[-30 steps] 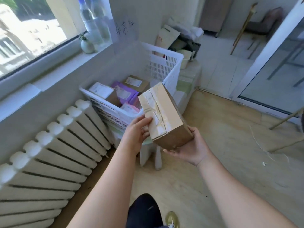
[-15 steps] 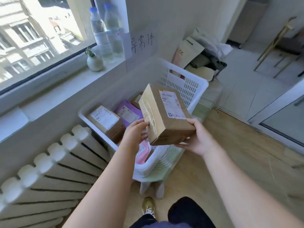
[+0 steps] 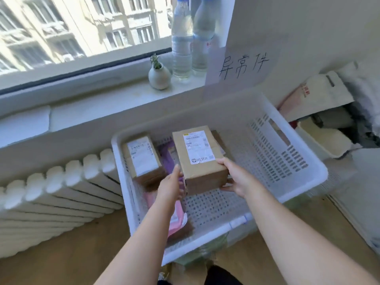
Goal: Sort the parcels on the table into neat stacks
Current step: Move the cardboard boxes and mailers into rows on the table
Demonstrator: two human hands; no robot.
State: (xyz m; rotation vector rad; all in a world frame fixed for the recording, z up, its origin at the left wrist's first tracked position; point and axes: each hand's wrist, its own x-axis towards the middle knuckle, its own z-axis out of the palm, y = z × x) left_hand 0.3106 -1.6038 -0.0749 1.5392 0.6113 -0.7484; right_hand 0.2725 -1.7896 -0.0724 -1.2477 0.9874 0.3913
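**Brown parcel held over the white basket by the window**

Sunlit and narrow, the room has a wide window (image 3: 82, 27) along the far left, with pale buildings outside. Below its sill a white ribbed radiator (image 3: 51, 198) runs along the left wall, over a wooden floor (image 3: 61, 264).

At centre stands a large white perforated basket (image 3: 287, 161), its near rim low in view. On the wall just beyond it hangs a sheet of paper (image 3: 242, 64) with handwritten characters. To the far right of the basket lies a heap of bags and cartons (image 3: 320, 103), partly blurred.

On the sill stand two clear water bottles (image 3: 183, 44) side by side, with a small round white vase (image 3: 159, 77) holding a sprig just to their left.

Inside the basket, a brown parcel with a white label (image 3: 141, 159) lies at the far left corner. Between it and the centre are a purple packet (image 3: 169, 155) and, nearer, a pink packet (image 3: 176, 212), both partly hidden by the left arm.

A second brown parcel (image 3: 199, 159), label up, is over the middle of the basket, gripped from both sides: the left hand (image 3: 170, 186) presses its left near edge, and the right hand (image 3: 236, 177) clasps its right near corner with the thumb on top. Whether the parcel's underside touches anything below cannot be told.
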